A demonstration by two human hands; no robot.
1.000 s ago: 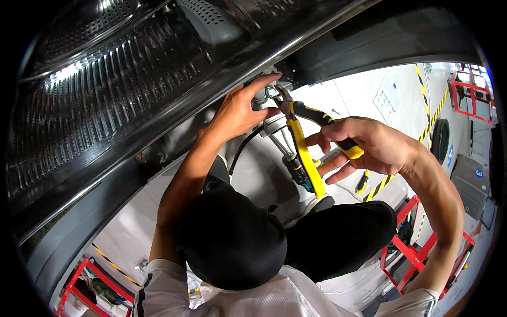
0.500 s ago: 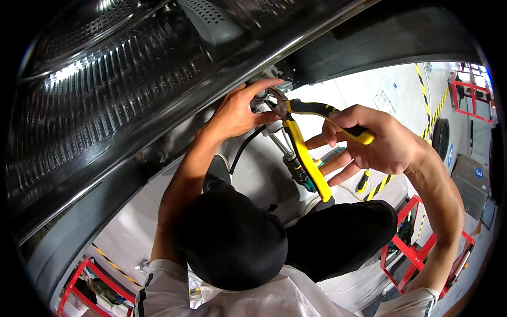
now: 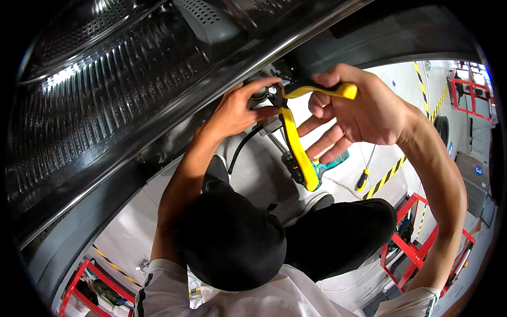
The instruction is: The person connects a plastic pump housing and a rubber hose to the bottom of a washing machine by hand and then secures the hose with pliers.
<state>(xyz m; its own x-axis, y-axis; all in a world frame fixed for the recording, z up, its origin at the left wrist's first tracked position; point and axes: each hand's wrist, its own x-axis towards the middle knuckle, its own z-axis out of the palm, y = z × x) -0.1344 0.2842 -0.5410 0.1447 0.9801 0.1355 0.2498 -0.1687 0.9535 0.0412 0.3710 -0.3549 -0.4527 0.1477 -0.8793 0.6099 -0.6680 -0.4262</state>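
My right hand (image 3: 367,108) grips one handle of the pliers (image 3: 297,148). Their yellow-and-black handles are spread wide, with the other fingers stretched toward the lower handle. The plier jaws meet a small metal fitting (image 3: 272,90) under the rim of a shiny ribbed drum (image 3: 127,111). Thumb and forefinger of my left hand (image 3: 235,111) curve round that same spot, holding a part mostly hidden by the fingers. A black hose (image 3: 243,145) runs down beside it. Below the pliers lies a teal-and-black power tool (image 3: 332,161), partly covered by a handle.
A screwdriver (image 3: 362,180) with a yellow-and-black handle lies on the pale floor near striped tape (image 3: 385,177). My black-clad knees (image 3: 343,238) are close below. Red metal frames (image 3: 417,253) stand right and lower left. The dark panel (image 3: 401,45) overhangs the work spot.
My right hand has moved up and slightly left, swinging the pliers' handles upward around the jaws. More of the teal tool shows. My left hand stays nearly in place.
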